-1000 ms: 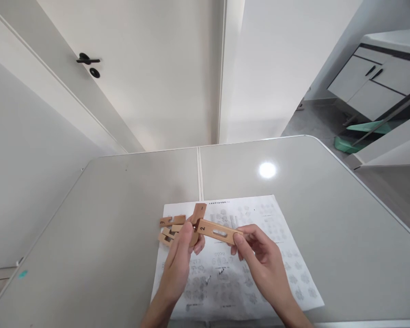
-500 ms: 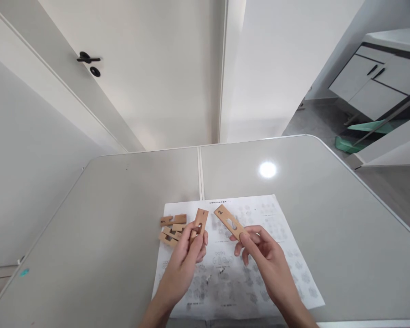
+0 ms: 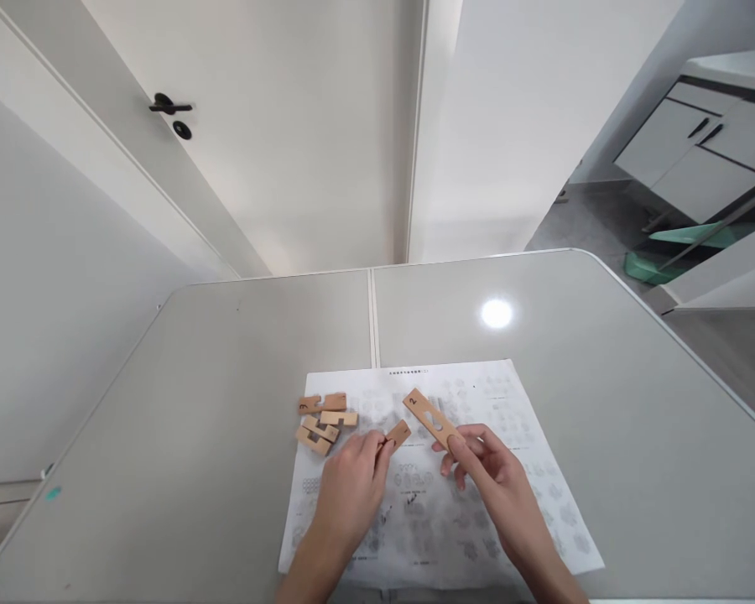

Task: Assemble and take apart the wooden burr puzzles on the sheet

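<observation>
My right hand (image 3: 484,470) pinches the near end of a flat wooden puzzle piece marked 2 (image 3: 429,415), which has a slot through it and points away to the left. My left hand (image 3: 352,482) holds another wooden piece (image 3: 398,434) low over the printed instruction sheet (image 3: 478,503), fingers closed on its near end. The two pieces are apart. Several more wooden pieces (image 3: 320,419) lie in a loose cluster at the sheet's left edge, just left of my left hand.
A grey table (image 3: 195,403) with a centre seam carries the sheet; its far and right edges are rounded. Behind stand a white door with a black handle (image 3: 169,106), white walls, and at the right grey cabinets (image 3: 698,151) and a green dustpan (image 3: 654,264).
The two pieces, joined a second ago, have come apart. My left hand has lowered its piece toward the sheet; my right hand still holds piece 2, slightly further right.
</observation>
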A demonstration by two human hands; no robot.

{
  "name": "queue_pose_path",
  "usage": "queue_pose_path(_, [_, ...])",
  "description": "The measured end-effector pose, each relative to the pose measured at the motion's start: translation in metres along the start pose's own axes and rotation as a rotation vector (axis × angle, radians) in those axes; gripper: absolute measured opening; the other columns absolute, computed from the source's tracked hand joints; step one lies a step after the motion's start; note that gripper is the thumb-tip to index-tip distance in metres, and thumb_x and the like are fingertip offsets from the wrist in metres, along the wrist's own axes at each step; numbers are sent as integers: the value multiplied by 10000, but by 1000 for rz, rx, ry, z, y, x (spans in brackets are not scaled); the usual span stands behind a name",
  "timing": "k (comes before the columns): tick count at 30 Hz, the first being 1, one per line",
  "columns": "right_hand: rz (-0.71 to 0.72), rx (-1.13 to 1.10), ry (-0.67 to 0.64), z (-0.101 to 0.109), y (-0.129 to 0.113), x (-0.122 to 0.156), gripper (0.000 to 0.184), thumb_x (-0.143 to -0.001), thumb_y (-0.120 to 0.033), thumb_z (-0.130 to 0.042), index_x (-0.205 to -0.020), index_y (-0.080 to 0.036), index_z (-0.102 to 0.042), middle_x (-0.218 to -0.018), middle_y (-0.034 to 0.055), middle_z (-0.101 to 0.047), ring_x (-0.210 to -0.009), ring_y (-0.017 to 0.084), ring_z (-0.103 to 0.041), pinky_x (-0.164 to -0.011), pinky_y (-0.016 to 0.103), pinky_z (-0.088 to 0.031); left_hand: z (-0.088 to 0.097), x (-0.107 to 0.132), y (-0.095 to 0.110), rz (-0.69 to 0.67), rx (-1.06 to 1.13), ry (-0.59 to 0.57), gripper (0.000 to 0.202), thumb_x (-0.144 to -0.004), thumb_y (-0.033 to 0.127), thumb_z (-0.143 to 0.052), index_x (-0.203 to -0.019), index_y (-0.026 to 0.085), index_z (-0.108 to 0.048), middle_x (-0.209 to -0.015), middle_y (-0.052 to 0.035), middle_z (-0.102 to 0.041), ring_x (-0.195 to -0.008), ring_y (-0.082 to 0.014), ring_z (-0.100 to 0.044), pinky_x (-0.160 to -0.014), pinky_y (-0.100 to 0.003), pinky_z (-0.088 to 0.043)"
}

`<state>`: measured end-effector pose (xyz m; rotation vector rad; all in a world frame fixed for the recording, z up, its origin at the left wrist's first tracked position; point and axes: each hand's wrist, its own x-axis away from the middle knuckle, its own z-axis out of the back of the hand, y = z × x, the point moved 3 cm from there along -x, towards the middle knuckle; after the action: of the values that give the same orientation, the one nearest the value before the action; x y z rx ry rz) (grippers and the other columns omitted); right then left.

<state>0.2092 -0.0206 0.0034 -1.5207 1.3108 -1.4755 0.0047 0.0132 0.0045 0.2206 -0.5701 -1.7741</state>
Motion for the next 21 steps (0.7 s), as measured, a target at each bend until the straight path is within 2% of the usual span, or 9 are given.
queue_pose_path(3, [-1,6,6,3,2,1,383,-921,-609,-736,-951,-229,-703,-957,97,-790,-708,217,-645,-599,319,-498,-2,1,-5,-116,-76,149,305,-1097,308,-425,-860,218,-594,-860,-40,-671,-839,-233,-662,-683,-316,-442])
queue_pose_path(5, [-4,9,11,4,3,1,383,-918,-611,-738,-948,-230,-703,-949,94,-790,-705,217,-644,-598,320,-497,-1,2,-7,-168,-95,206,288,-1091,289,-455,-858,216,-607,-872,-37,-665,-858,-231,-666,-708,-323,-473])
queue_pose_path(12, [0,8,-6,0,5,-2,414,-909,-627,-741,-953,-217,-706,-972,106,-787,-704,218,-643,-600,321,-488,1,-1,-13,-201,-65,211,208,-1083,293,-500,-946,205,-631,-894,-39,-662,-870,-227,-648,-741,-347,-509])
queue_pose_path(17, [3,3,-26,-4,5,-3,400,-932,-617,-720,-969,-220,-690,-986,100,-785,-722,216,-633,-611,317,-475,0,-8,-5,-164,-36,197,199,-1061,314,-552,-913,216,-641,-948,-65,-674,-948,-257,-623,-844,-398,-508])
queue_pose_path(21, [3,-2,-35,-5,4,-2,396,-932,-614,-723,-967,-221,-689,-970,95,-784,-713,212,-628,-611,316,-474,2,-12,1,-134,5,259,145,-1025,349,-620,-960,226,-658,-994,-70,-680,-996,-279,-619,-901,-425,-499])
